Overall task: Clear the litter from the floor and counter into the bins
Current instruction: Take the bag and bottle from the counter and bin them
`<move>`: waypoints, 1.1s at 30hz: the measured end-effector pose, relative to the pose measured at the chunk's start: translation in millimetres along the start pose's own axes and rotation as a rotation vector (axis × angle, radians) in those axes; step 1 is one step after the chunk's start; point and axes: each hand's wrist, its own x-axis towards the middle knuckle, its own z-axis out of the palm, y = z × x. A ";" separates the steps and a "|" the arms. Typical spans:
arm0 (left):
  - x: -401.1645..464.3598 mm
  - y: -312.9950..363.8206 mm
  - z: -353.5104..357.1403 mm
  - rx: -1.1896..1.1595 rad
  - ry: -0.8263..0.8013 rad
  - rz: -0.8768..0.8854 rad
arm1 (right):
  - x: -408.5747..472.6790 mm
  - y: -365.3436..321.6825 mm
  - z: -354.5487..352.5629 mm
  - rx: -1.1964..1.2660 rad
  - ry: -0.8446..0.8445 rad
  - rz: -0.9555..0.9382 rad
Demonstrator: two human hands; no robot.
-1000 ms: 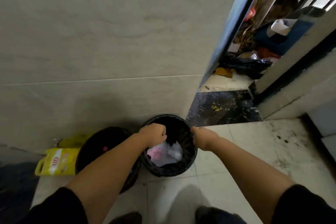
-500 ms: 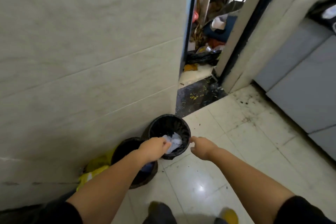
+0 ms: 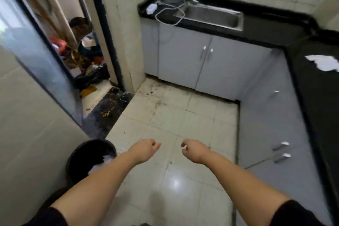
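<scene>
Sitting by the wall, black bin (image 3: 80, 156) holds crumpled white litter (image 3: 107, 158).

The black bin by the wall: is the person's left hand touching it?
Apart. The head view shows the left hand out over bare floor tiles, clear of the black bin, holding nothing.

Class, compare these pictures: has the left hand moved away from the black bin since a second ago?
Yes. The left hand was at the black bin rim; now it hangs over bare floor tiles to the bin's right, holding nothing.
</scene>
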 end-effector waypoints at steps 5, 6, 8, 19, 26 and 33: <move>20.3 143.4 64.4 0.131 -0.108 0.239 | -70.7 131.9 -25.8 0.138 0.146 0.174; 22.2 171.3 75.2 0.160 -0.123 0.286 | -85.5 155.4 -30.8 0.168 0.178 0.210; 25.8 223.5 94.8 0.220 -0.149 0.375 | -115.5 198.2 -41.4 0.221 0.245 0.276; 53.8 449.0 176.4 0.441 -0.293 0.752 | -217.6 377.6 -73.4 0.478 0.509 0.601; 121.4 570.9 181.2 0.566 -0.331 0.955 | -219.9 460.7 -128.1 0.560 0.647 0.769; 187.5 703.0 178.3 0.651 -0.423 1.110 | -253.9 538.3 -203.3 0.550 0.958 1.020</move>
